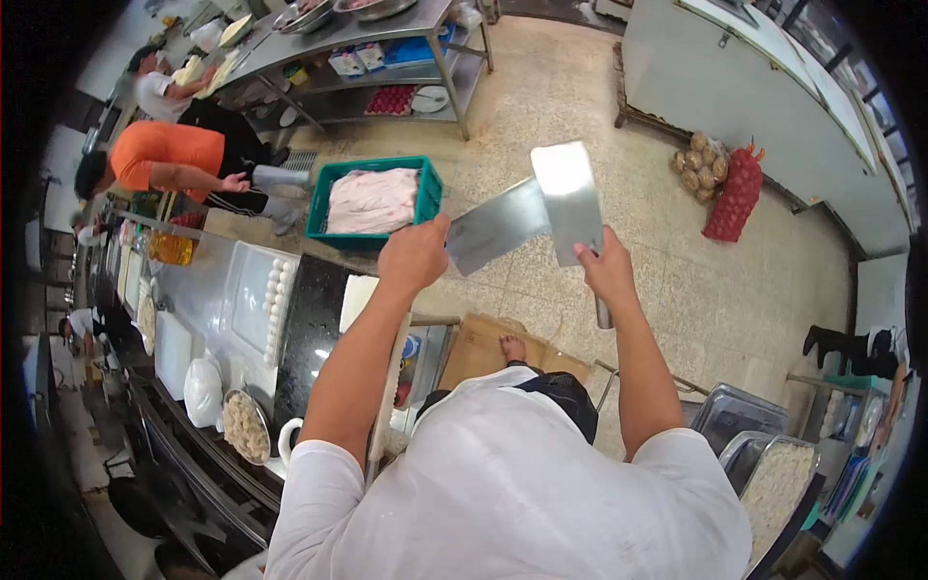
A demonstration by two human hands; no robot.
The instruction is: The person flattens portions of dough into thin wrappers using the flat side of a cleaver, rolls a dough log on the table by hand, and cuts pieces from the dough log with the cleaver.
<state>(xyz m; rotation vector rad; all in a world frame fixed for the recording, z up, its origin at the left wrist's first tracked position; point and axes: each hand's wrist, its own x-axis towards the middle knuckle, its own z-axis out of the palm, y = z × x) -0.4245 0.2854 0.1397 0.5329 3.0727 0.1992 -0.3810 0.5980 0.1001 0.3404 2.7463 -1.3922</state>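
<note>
My left hand [414, 257] is closed round the handle of one cleaver [495, 227], whose broad blade points to the right. In my right hand [609, 271] is a second cleaver [566, 188], its blade upward and its handle end showing below my fist. The two blades meet or overlap in front of me, with the right one nearer the camera; whether they touch I cannot tell. Beyond my left hand, a green crate [432, 193] on the floor holds pale raw meat [372, 200].
A counter on the left carries a tray of dough balls [278, 295] and a bowl of pale filling [246, 427]. A person in an orange shirt [169, 155] bends beside the crate. Right of me are a red mesh sack [735, 198] and stacked metal trays [739, 416]. Cardboard [474, 353] lies underfoot.
</note>
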